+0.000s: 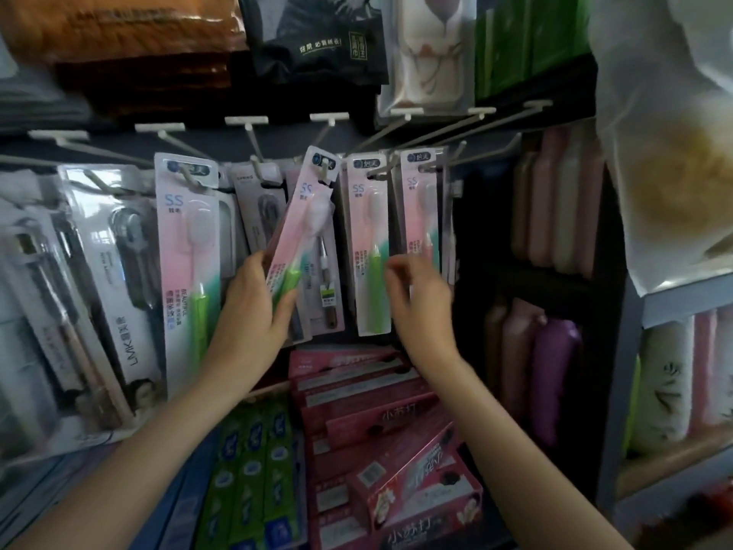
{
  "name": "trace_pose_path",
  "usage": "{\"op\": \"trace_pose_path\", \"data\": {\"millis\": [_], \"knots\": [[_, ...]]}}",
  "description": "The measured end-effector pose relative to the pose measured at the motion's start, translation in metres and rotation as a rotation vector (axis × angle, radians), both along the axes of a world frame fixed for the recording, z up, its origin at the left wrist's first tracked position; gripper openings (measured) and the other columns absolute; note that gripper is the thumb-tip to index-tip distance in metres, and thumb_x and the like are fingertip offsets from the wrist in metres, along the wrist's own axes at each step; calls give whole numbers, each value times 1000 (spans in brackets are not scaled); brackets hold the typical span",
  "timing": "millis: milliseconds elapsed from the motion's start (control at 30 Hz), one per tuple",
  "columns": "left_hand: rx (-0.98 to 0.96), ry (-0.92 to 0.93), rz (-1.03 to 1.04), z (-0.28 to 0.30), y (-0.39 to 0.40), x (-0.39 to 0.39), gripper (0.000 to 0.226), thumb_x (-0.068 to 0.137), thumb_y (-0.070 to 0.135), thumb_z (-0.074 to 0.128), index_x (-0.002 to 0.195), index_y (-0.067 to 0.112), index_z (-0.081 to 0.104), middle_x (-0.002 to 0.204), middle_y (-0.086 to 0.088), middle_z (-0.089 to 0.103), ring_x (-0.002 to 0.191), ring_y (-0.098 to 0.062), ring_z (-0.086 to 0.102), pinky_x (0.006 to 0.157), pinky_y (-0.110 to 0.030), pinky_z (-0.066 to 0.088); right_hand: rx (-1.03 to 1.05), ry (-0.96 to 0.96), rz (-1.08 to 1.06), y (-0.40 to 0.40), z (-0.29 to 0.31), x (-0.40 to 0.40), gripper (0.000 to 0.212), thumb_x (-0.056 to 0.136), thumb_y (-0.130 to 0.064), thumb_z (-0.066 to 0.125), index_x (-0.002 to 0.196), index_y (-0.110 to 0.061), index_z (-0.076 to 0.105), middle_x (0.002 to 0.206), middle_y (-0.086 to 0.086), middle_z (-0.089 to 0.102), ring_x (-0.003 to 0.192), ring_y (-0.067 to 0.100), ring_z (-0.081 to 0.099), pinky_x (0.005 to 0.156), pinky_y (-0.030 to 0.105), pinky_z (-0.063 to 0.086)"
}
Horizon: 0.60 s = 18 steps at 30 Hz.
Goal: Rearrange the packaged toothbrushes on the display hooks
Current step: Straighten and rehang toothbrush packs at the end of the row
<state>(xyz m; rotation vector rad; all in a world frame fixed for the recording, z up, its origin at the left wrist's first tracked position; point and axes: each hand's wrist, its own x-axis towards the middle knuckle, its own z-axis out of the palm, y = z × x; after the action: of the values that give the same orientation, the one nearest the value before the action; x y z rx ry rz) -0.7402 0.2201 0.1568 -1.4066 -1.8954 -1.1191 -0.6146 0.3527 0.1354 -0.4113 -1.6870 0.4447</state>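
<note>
Two hands work mid-frame: left hand [254,311] clamps a tilted toothbrush pack [301,228] whose hole needs seating on its hook [324,168], right hand [420,295] blurred, grip unclear.

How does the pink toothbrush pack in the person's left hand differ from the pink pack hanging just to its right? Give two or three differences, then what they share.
The held pack leans, its top tipped right; the hanging pack hangs straight. The left hand grips the held pack's lower end; no hand holds the hanging pack, and the blurred right hand is beside it. Both are pink cards marked SS with a green-handled brush.
</note>
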Motion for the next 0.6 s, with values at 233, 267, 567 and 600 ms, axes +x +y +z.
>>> {"op": "trace_pose_path", "data": {"millis": [233,267,567,600], "knots": [[-44,43,16,8,-8,-12,49,92,21,52,134,6,32,121,-11,53,108,-23,51,86,-30,43,-65,-232,-17,-13,-14,-81,43,90,-11,57,128,3,42,120,21,51,107,32,52,88,28,42],[-48,54,20,9,-9,-15,48,92,21,52,133,6,33,120,-10,53,106,-23,52,84,-31,43,-77,-243,-54,-12,-13,-87,50,90,-12,58,132,3,37,124,22,48,111,34,50,92,35,44],[-42,78,-5,9,-8,-15,48,92,20,52,133,4,33,124,-12,52,112,-24,50,91,-31,41,-189,-205,16,-32,-1,-66,43,87,2,48,128,-5,41,128,14,38,108,29,49,86,27,41],[-38,76,-7,8,-8,-16,48,92,20,52,133,4,33,124,-11,52,113,-23,50,92,-30,41,-201,-209,32,-33,0,-54,43,88,3,47,129,-6,42,129,13,36,106,25,49,85,19,36]]}}
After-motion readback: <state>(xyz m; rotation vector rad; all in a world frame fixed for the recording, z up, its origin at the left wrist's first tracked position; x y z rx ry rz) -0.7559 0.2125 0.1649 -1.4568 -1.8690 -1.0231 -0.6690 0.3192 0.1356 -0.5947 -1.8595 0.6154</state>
